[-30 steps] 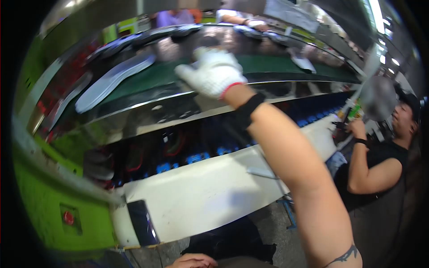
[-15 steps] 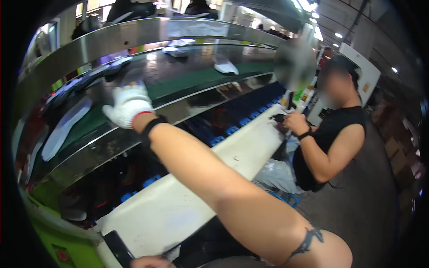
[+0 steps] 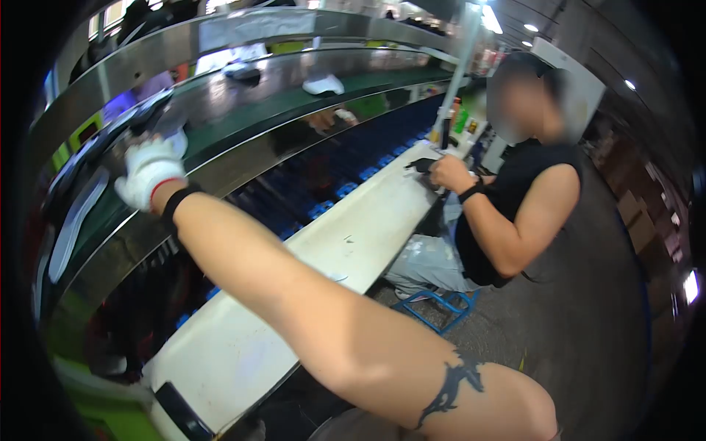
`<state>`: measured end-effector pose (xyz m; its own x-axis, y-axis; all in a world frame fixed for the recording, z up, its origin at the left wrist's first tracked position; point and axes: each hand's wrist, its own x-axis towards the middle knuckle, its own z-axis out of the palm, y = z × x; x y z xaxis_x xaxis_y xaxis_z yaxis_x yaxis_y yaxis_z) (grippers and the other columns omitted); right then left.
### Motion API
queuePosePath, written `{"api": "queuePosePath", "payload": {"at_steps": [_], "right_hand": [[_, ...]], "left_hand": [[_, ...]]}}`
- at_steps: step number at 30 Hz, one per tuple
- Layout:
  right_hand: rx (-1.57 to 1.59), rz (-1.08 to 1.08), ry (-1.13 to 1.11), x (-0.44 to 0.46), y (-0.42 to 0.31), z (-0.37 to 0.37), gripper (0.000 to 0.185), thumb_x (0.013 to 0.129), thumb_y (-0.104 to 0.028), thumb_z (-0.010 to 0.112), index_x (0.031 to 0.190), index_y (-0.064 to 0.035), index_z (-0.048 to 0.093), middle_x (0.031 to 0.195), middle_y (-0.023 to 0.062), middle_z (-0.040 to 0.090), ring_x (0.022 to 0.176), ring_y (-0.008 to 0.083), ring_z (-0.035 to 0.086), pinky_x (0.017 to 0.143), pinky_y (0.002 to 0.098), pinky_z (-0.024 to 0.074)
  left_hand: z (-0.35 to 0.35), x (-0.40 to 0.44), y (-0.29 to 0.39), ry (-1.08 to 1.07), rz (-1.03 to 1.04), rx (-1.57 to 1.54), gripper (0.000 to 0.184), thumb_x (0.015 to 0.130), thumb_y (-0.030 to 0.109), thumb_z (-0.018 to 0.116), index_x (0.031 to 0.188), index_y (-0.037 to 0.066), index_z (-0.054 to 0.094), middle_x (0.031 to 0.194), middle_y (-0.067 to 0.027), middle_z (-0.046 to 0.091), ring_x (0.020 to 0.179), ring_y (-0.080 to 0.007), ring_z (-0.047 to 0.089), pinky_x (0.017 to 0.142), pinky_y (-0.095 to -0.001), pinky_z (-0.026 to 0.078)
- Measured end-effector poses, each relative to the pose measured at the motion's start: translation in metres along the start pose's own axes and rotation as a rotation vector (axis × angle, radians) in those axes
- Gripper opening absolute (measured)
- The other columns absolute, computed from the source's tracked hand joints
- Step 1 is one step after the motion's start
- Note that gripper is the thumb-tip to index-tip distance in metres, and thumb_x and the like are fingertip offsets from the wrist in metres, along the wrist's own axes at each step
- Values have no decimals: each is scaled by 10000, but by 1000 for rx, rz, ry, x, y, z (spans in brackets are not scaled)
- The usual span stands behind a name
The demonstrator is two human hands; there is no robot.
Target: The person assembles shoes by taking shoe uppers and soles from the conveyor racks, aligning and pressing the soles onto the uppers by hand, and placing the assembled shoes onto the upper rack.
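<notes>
Your view has swung toward the right over the last second, and your gloved right hand (image 3: 151,173) has gone from the middle of the green belt (image 3: 279,103) to its left-hand stretch. A pale insole (image 3: 177,141) now shows right beside your fingers, where half a second ago there was only a blur. That seems to put your handling at this piece, over the belt rather than over the white tabletop (image 3: 368,220). Your fingers look bent at the near side of it, but you can't tell from here whether they are closed on it or only next to it.

Your left hand, which showed at the bottom edge before, is now out of view, so its state can't be told; the two hands are not seen together.

To the left of your glove lies a long pale insole (image 3: 77,228), and farther right along the belt lies another white piece (image 3: 323,86). A phone (image 3: 180,411) rests at the near end of the tabletop. At your right, a co-worker (image 3: 526,198) sits with a dark item (image 3: 421,165) at their hands.
</notes>
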<state>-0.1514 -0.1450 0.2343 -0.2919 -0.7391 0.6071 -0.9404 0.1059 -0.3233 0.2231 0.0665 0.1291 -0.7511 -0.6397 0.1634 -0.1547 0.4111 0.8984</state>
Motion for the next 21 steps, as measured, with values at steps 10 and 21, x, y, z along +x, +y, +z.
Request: {"api": "queuePosePath", "payload": {"at_steps": [10, 21], "right_hand": [[-42, 18, -94, 3, -5, -12, 769, 865, -634, 582, 1345, -41, 674, 1342, 254, 681, 1286, 405, 629, 1099, 503, 485], [-142, -8, -29, 4, -6, 0, 767, 876, -656, 549, 1263, -12, 707, 1288, 276, 697, 1251, 425, 632, 1109, 482, 461]], "left_hand": [[16, -27, -12, 26, 37, -56, 169, 965, 207, 668, 882, 61, 681, 808, -3, 619, 727, -138, 576, 571, -278, 448], [-5, -37, 22, 227, 437, 43, 207, 1019, 245, 623, 883, 92, 656, 858, 8, 600, 796, -132, 571, 593, -276, 457]]}}
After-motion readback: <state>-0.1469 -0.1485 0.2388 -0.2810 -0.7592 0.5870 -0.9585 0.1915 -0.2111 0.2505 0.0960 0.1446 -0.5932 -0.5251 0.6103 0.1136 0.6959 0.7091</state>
